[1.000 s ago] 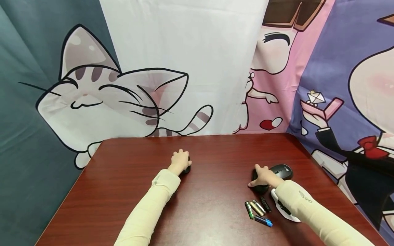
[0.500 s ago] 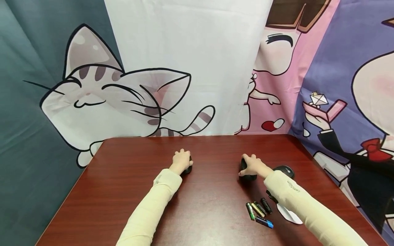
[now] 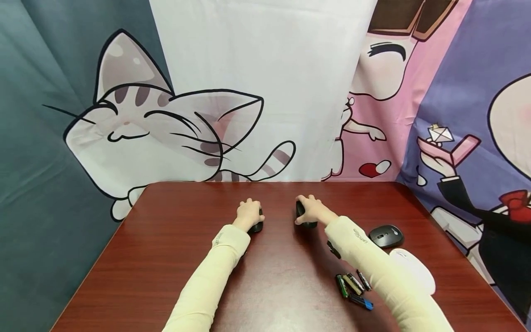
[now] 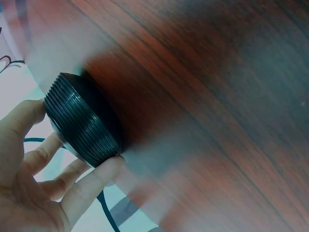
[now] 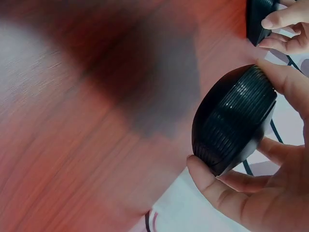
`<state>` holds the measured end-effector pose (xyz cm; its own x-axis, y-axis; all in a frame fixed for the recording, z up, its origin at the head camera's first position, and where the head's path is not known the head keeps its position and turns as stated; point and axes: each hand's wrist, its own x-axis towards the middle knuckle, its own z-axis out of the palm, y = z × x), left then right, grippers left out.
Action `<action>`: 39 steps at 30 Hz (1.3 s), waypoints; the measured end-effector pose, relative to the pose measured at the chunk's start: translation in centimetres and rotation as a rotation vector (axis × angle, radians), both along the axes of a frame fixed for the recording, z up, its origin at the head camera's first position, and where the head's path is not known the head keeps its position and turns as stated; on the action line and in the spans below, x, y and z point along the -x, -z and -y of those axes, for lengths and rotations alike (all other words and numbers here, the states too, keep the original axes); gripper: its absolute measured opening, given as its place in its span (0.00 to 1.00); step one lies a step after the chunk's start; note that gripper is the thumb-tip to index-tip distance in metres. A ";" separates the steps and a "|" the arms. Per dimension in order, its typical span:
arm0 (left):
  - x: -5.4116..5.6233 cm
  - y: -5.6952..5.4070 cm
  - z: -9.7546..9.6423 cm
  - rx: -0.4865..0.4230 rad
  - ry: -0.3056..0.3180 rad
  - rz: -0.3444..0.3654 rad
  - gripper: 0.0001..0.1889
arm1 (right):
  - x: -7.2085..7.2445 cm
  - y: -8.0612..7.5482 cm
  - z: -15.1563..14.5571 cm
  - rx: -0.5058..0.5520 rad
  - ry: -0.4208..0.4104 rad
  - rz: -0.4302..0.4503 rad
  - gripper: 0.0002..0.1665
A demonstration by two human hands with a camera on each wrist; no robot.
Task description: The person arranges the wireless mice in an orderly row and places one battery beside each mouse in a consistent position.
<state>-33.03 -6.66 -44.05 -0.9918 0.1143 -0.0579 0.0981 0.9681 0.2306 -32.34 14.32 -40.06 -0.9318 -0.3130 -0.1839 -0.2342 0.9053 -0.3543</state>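
In the head view, my left hand (image 3: 249,214) holds a black computer mouse (image 3: 257,227) left of the table's middle. The left wrist view shows thumb and fingers gripping this mouse (image 4: 84,125) by its ribbed sides. To the right of it, my right hand (image 3: 313,212) holds a second black mouse (image 3: 310,225), also ribbed, as the right wrist view shows the mouse (image 5: 236,116) between thumb and fingers. Both mice are partly covered by the hands. Whether the right one touches the table, I cannot tell.
A dark grey mouse (image 3: 386,236) and a white mouse (image 3: 415,272) lie on the right side of the reddish-brown table (image 3: 166,258). The right sleeve partly covers the white one. Several batteries (image 3: 352,283) lie near the right forearm. A printed cloth (image 3: 274,60) hangs behind the table.
My right hand has carried its mouse leftward from beside the dark grey mouse, closer to the left hand. More of the dark grey and white mice shows. The left hand keeps its grip in about the same place.
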 end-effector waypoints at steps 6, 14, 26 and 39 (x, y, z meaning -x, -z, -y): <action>0.0 0.0 0.1 -0.012 -0.008 -0.005 0.15 | 1.3 0.4 2.2 -0.015 -0.011 0.034 0.43; -0.3 -0.2 0.1 -0.005 -0.018 -0.008 0.15 | 2.4 1.4 3.6 -0.031 0.055 0.104 0.44; -0.3 -0.4 0.1 -0.010 -0.015 -0.008 0.15 | 2.2 2.1 4.3 -0.019 0.130 0.138 0.42; -0.3 -0.5 0.3 0.016 0.035 -0.023 0.14 | 2.1 3.0 5.3 -0.038 0.138 0.118 0.45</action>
<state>-32.75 -6.92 -43.52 -0.9883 0.1479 -0.0377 0.1367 0.9676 0.2124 -34.48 9.04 -43.07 -0.9365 -0.1746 -0.3042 -0.0657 0.9393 -0.3369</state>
